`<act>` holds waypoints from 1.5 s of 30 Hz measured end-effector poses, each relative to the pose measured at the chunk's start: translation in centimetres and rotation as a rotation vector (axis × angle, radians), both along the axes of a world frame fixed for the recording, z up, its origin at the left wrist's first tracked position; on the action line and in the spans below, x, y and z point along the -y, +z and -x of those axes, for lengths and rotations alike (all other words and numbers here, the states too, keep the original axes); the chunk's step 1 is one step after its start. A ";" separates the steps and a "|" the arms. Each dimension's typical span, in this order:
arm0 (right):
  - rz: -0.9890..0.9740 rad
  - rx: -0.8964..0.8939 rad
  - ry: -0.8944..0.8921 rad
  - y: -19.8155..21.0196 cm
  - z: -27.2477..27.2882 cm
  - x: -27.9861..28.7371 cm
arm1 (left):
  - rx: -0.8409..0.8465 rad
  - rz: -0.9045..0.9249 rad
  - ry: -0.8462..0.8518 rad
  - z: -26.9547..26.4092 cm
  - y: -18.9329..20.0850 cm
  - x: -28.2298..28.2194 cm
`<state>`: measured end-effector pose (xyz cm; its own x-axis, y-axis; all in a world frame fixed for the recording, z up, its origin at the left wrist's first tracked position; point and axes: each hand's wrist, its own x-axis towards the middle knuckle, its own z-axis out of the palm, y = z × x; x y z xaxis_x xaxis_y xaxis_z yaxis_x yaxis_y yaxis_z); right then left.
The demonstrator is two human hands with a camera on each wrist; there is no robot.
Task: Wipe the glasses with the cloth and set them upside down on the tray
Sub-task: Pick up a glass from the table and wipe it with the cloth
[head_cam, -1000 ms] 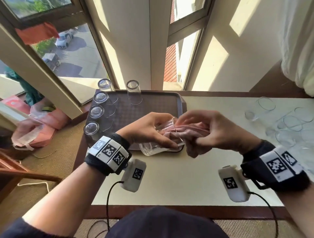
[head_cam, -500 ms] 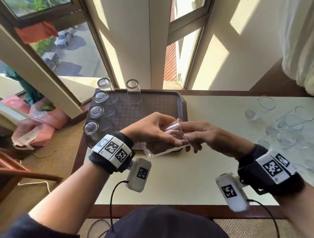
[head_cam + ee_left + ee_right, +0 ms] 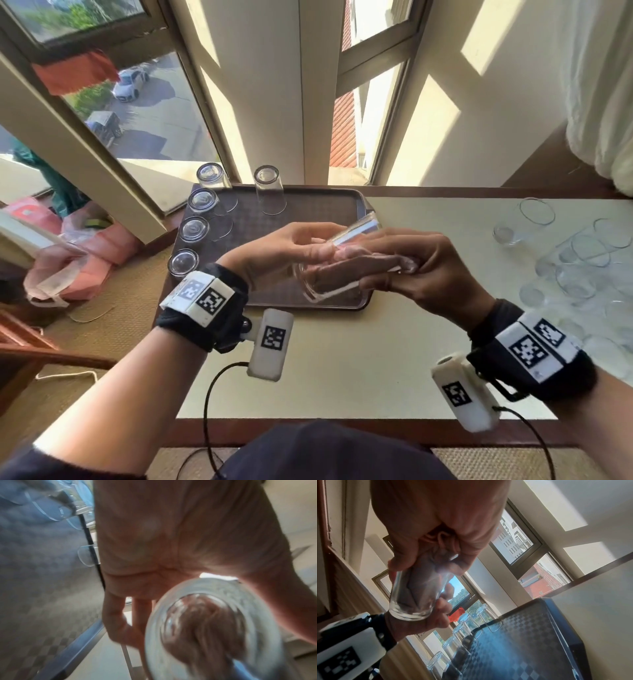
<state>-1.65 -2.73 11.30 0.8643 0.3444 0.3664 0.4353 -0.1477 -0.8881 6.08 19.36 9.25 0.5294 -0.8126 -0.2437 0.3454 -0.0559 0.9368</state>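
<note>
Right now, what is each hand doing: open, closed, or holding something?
Left hand: fingers curled round the glass, holding it on its side above the tray.
Right hand: gripping the pink cloth, which is pushed inside the glass.

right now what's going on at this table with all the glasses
A person is wiping a glass: the left hand grips it on its side above the tray, while the right hand pushes a pink cloth inside it. Five glasses already stand upside down on the tray. A cluster of other glasses sits on the table to the right, apparently not yet wiped.
</note>
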 end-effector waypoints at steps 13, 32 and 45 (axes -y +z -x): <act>-0.285 -0.493 -0.044 0.1 0.0 0.3 | 1.424 -0.214 0.307 2.5 2.4 1.6; -0.276 -0.346 -0.153 3.4 0.1 0.5 | 0.566 0.068 0.161 0.4 2.6 1.5; -0.311 -0.396 -0.122 2.8 0.3 -0.8 | 1.033 0.014 0.438 1.5 0.7 1.8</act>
<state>-1.96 -1.89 14.15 0.9846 0.1592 0.0719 0.0528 0.1208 -0.9913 4.62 17.51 9.99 0.7131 -0.5060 0.4852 -0.6102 -0.1072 0.7850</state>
